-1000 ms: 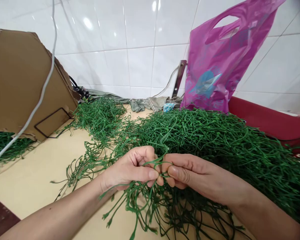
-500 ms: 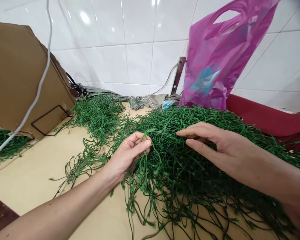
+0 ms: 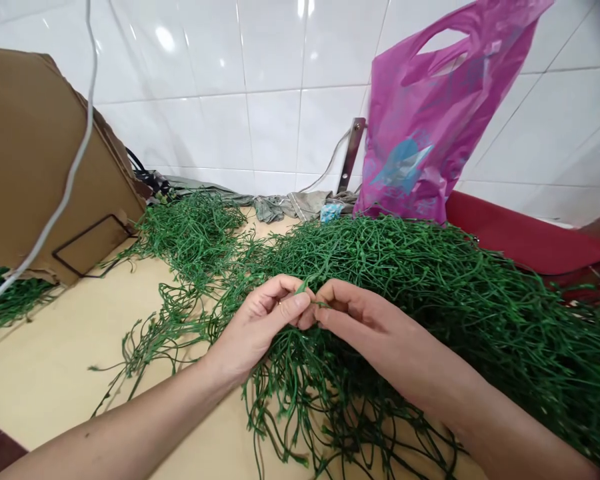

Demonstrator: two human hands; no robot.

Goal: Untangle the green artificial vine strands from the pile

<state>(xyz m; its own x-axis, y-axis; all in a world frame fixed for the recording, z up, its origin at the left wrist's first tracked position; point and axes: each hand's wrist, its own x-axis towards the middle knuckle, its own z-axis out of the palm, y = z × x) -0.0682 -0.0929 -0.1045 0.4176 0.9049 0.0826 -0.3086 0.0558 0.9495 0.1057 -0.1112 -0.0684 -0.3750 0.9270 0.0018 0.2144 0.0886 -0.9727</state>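
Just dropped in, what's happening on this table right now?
A person works bare-handed at a pile of green plastic stems on a tan table. The left hand and right hand meet fingertip to fingertip, both pinching one stem at the pile's near edge. A pink bag stands behind, a cardboard box at left.

Green stems [image 3: 430, 280] on beige table [image 3: 55, 360]

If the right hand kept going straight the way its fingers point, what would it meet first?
The left hand: the right hand points left at it, their fingertips seemingly touching around a green stem pinched between them, though depth is unclear.
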